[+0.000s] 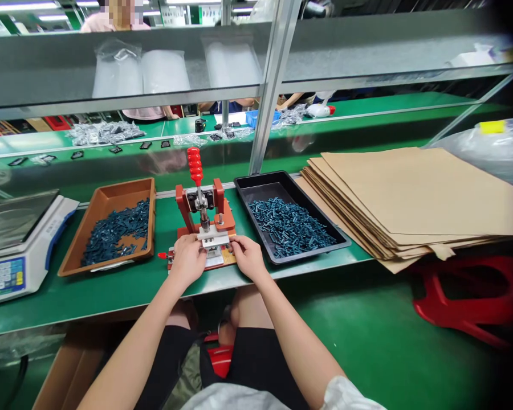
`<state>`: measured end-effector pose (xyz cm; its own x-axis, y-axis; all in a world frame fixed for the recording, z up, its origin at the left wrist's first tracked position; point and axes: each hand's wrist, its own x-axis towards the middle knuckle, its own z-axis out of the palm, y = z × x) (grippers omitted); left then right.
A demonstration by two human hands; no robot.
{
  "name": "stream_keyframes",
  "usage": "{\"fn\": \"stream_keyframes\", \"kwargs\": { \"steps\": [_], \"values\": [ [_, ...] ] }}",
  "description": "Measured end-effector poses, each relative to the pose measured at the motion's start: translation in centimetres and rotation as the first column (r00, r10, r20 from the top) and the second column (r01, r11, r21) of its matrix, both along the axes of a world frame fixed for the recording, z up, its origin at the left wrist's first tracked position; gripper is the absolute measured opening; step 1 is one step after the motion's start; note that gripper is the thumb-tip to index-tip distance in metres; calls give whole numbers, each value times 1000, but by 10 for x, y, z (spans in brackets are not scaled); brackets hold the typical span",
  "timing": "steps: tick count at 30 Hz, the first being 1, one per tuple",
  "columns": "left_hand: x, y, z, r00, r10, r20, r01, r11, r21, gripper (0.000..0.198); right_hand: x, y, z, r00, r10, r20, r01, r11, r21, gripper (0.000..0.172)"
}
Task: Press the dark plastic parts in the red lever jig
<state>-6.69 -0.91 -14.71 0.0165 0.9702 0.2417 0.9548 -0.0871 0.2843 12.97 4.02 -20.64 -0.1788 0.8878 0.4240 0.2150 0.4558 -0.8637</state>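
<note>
From your head camera, the red toggle press point(202, 200) stands straight ahead of you on the green workbench point(123, 290). Its long axis runs away from you, with the ribbed red handle point(194, 165) raised at the far end. Your left hand point(187, 261) and right hand point(248, 257) are apart, one on each side of its metal fixture point(209, 239) at the near end, both about equally close, fingers curled in against it. You can't tell from this view whether either hand pinches a small part there. Your left hand lies just beside a small red-tipped lever point(163, 255). To your left sits a brown tray point(123, 193) of dark blue-green parts point(113, 233), with a digital scale point(19, 250) beyond it. To your right is a black tray point(316, 210) of similar parts point(288, 228), then a stack of kraft cardboard sheets point(410, 193).
</note>
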Motion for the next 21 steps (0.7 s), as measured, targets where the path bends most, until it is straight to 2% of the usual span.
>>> {"fn": "stream_keyframes", "kwargs": {
  "steps": [3,8,13,18,21],
  "values": [
    [4,1,1,999,4,-53,-7,998,-59,21,-1,0,-2,1000,4,3,-4,1000,-21,21],
    [10,2,6,997,37,-69,-43,995,-87,23,-1,-1,-3,994,38,-103,-52,990,-135,20],
    [8,0,9,1000,15,-22,-18,994,-112,22,4,-2,14,995,103,15,-103,993,64,12],
    [1,-2,12,997,-42,58,51,986,-159,29,-3,4,22,972,202,118,-198,979,-41,12],
    [1,-4,11,998,-27,55,35,987,-154,27,-13,8,20,957,270,104,-269,963,-23,19]
  ]
}}
